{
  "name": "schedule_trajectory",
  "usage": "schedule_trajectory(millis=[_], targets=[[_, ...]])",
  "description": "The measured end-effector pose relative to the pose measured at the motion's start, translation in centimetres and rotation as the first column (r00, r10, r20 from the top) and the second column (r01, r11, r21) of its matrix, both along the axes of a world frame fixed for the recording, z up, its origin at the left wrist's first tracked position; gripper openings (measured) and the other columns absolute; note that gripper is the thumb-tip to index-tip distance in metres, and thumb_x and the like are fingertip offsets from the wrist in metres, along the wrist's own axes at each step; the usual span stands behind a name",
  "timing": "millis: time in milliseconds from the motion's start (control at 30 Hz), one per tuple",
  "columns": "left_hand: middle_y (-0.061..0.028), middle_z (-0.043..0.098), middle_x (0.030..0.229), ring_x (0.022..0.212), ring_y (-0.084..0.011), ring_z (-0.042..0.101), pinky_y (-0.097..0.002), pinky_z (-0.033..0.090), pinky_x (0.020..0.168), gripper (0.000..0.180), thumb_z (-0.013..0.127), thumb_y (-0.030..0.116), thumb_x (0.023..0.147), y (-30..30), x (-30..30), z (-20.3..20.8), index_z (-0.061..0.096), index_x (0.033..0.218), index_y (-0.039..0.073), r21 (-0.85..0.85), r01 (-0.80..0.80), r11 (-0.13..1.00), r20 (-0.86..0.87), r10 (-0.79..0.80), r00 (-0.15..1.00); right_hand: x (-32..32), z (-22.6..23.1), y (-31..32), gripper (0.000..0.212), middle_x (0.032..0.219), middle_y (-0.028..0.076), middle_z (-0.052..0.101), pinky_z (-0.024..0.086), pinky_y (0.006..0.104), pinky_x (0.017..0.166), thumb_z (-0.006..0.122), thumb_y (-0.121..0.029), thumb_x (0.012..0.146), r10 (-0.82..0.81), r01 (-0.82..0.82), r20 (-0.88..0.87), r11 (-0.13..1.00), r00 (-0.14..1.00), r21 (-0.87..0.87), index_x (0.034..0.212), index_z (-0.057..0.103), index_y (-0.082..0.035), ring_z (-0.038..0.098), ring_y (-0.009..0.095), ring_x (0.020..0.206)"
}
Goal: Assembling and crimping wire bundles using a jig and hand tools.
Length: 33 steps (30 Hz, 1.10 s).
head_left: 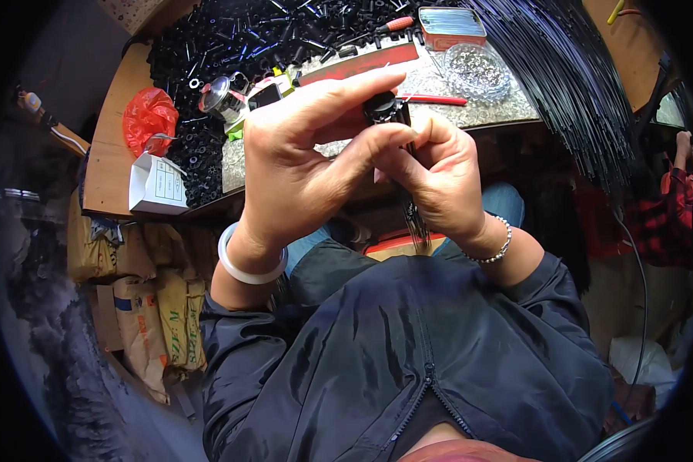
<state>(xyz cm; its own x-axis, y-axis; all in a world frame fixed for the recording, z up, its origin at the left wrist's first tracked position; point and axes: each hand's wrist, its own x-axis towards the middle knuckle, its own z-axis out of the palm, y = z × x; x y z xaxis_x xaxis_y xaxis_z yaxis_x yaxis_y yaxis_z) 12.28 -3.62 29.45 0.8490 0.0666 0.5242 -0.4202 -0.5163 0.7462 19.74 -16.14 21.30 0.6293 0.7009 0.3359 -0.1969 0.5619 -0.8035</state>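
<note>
A black round-capped piece (pixel 383 106) with thin dark rods (pixel 416 222) hanging below it is held up between my hands, over my lap at the table's near edge. My left hand (pixel 294 158), with a white bangle at its wrist, curls around the cap, thumb and fingers on either side. From the right, my right hand (pixel 448 171) pinches the same piece lower down, its fingers closed; a beaded bracelet circles that wrist. The fingers partly cover the piece, so its exact make is hidden. Behind my hands lies a red slim-handled tool (pixel 443 100).
Black plastic parts (pixel 239 35) heap across the table's far left. A clear dish of small metal bits (pixel 477 73), a tin of thin pins (pixel 453 27) and a bundle of black rods (pixel 562 85) lie right. A white box (pixel 158 185) and red bag (pixel 149 122) stand left.
</note>
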Motion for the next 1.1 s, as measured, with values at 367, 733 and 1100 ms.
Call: schedule_trajectory(millis=[367, 733, 1100], targets=[[-0.0158, 0.062, 0.099, 0.09, -0.0173, 0.061, -0.0258, 0.05, 0.078, 0.028, 0.063, -0.007, 0.081, -0.2, -0.7, -0.9, 0.057, 0.108, -0.012, -0.059, -0.02, 0.998, 0.022, 0.021, 1.0, -1.0, -0.1, 0.1, 0.012, 0.091, 0.006, 0.062, 0.052, 0.0219, 0.067, 0.059, -0.006, 0.089, 0.044, -0.033, -0.054, 0.98, 0.998, 0.196, 0.098, 0.054, -0.001, 0.063, 0.01, 0.078], [-0.0158, 0.063, 0.095, 0.088, -0.0187, 0.062, -0.0295, 0.053, 0.078, 0.033, 0.068, -0.007, 0.076, 1.1, -0.6, -1.0, 0.058, 0.107, -0.011, -0.105, 0.034, 0.994, -0.039, -0.038, 0.998, -0.9, -0.9, 0.1, 0.011, 0.091, 0.008, 0.063, 0.053, 0.0228, 0.067, 0.059, -0.006, 0.089, -0.004, -0.004, 0.051, 0.987, 0.999, 0.158, 0.098, 0.055, -0.001, 0.063, 0.01, 0.079], [-0.0161, 0.064, 0.093, 0.086, -0.0181, 0.063, -0.0285, 0.052, 0.077, 0.028, 0.068, -0.005, 0.078, 0.8, -0.3, -1.5, 0.059, 0.104, -0.011, -0.129, 0.047, 0.991, 0.034, -0.043, 0.998, -1.6, -0.7, 0.4, 0.01, 0.092, 0.008, 0.062, 0.054, 0.0247, 0.072, 0.059, -0.002, 0.088, -0.101, 0.093, 0.039, 0.981, 0.994, 0.169, 0.095, 0.051, -0.002, 0.063, 0.011, 0.08]])
